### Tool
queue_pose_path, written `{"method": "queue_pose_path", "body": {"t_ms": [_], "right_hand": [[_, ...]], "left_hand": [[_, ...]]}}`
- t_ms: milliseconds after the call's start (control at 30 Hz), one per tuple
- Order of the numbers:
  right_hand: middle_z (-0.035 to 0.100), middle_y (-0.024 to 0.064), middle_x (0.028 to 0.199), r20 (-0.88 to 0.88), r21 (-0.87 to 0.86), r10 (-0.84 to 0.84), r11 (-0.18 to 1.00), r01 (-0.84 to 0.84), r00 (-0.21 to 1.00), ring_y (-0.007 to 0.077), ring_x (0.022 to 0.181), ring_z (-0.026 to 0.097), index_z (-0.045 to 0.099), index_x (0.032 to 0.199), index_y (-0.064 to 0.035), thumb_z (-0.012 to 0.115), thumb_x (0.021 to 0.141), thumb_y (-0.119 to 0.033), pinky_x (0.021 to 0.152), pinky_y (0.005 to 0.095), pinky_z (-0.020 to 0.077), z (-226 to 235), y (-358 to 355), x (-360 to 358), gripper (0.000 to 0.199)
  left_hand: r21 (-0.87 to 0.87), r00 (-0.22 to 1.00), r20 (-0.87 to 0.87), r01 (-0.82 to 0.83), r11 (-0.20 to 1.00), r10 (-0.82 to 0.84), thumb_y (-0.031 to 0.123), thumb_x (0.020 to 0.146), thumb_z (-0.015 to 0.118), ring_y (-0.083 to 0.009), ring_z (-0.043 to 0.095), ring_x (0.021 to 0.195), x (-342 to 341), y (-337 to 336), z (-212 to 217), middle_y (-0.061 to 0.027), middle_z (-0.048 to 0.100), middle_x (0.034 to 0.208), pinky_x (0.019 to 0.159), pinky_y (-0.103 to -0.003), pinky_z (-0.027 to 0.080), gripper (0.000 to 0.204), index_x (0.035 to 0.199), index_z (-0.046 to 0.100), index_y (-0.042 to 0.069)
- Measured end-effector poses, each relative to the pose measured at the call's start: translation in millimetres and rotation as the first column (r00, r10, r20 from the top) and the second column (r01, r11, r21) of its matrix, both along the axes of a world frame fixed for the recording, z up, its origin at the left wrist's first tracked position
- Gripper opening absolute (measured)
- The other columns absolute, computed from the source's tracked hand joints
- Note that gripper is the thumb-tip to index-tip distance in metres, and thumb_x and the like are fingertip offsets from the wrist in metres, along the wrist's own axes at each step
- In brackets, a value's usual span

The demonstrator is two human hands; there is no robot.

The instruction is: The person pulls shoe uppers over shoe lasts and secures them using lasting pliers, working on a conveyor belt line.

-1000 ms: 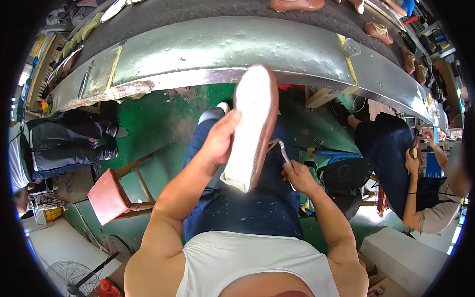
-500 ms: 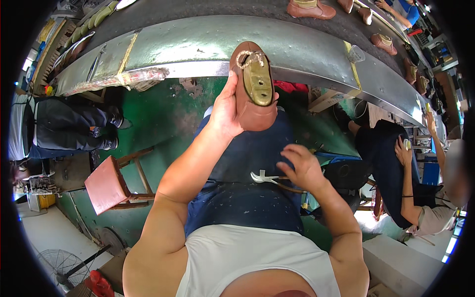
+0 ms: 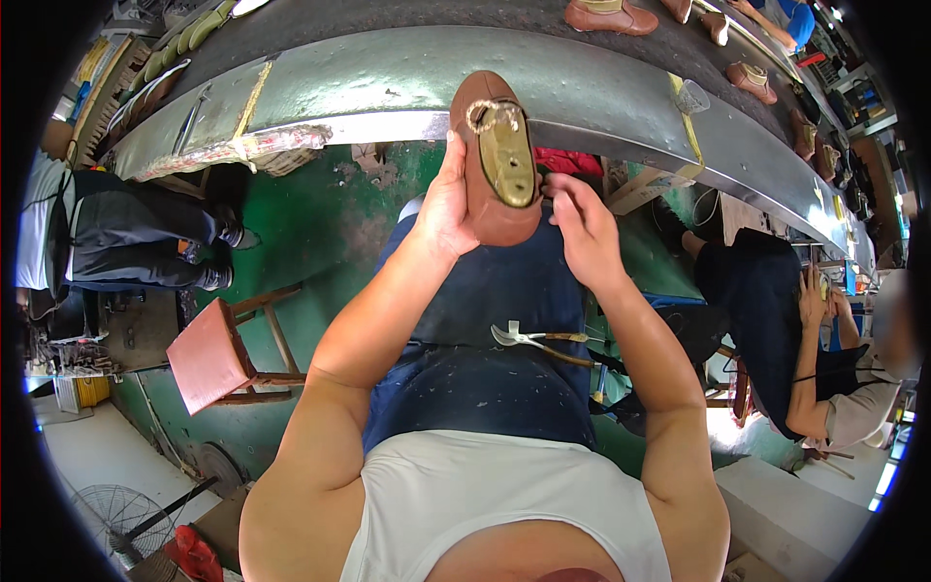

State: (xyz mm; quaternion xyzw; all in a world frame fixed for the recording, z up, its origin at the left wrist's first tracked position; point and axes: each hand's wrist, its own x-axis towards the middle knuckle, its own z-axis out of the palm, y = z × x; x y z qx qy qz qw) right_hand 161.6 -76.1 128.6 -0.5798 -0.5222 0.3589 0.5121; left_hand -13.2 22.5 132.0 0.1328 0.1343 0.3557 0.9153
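My left hand [image 3: 448, 204] grips a brown leather shoe [image 3: 482, 209] from its left side, top facing me, with a yellowish last [image 3: 508, 160] inside it. My right hand [image 3: 580, 228] reaches the shoe's right edge, fingers bent against it. A pair of metal pincers [image 3: 536, 341] lies on my dark blue apron [image 3: 485, 388] across my lap, apart from both hands.
A curved grey metal conveyor [image 3: 388, 73] runs ahead with several brown shoes [image 3: 599, 16] on top. A red stool [image 3: 208, 357] stands on the green floor at left. One seated person [image 3: 126, 238] is at left, another [image 3: 815, 349] at right.
The shoe went from sole-up to top-up and rose toward the conveyor. My right hand let go of the pincers, left them on my lap, and came up to the shoe.
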Motion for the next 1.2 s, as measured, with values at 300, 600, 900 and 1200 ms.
{"method": "queue_pose_path", "body": {"t_ms": [300, 600, 900, 1200], "right_hand": [[0.057, 0.0111, 0.135, -0.586, -0.125, -0.024, 0.990, -0.062, 0.810, 0.0195, 0.122, 0.057, 0.046, 0.142, -0.0019, 0.035, 0.109, -0.046, 0.103, 0.0352, 0.0467, -46.8, 20.2, -49.2, 0.057], [0.054, 0.0130, 0.142, -0.741, -0.100, 0.017, 0.986, -0.134, 0.672, 0.0234, 0.128, 0.055, 0.043, 0.145, -0.0023, 0.027, 0.106, -0.056, 0.109, 0.0382, 0.0440, -60.6, 13.5, -53.5, 0.069], [0.041, 0.0193, 0.148, -0.073, -0.066, 0.244, 0.966, -0.248, 0.967, 0.0273, 0.140, 0.040, 0.020, 0.155, 0.0010, 0.075, 0.083, -0.040, 0.114, 0.0376, 0.0330, 20.1, 9.5, -26.5, 0.100], [0.061, 0.0169, 0.119, -0.495, -0.012, -0.150, 0.986, 0.166, 0.856, 0.0275, 0.101, 0.066, 0.045, 0.137, 0.0030, 0.066, 0.094, -0.038, 0.079, 0.0400, 0.0610, 66.6, 235.0, 91.1, 0.063]], "left_hand": [[0.113, 0.942, -0.322, -0.058, 0.992, 0.091, 0.067, 0.099, 0.038, -0.0251, 0.059, 0.124, -8.7, -27.2, -31.1, -0.0120, 0.058, 0.138, 0.104, -0.043, 0.050, 0.074, 0.144, 0.046, 0.009], [0.260, 0.892, -0.379, -0.153, 0.953, 0.246, 0.056, 0.105, 0.038, -0.0239, 0.061, 0.119, -1.0, -29.4, -51.5, -0.0137, 0.061, 0.134, 0.102, -0.040, 0.051, 0.064, 0.140, 0.048, 0.004], [0.358, 0.891, -0.302, -0.223, 0.907, 0.338, 0.042, 0.108, 0.040, -0.0214, 0.061, 0.118, 6.6, -6.4, -15.0, -0.0124, 0.060, 0.133, 0.102, -0.038, 0.050, 0.051, 0.141, 0.047, 0.004], [0.602, 0.680, -0.637, 0.145, 0.785, 0.363, 0.019, 0.102, 0.061, -0.0159, 0.057, 0.121, -32.9, 17.2, -28.0, -0.0117, 0.061, 0.131, 0.103, -0.031, 0.043, 0.042, 0.136, 0.053, -0.004]]}}
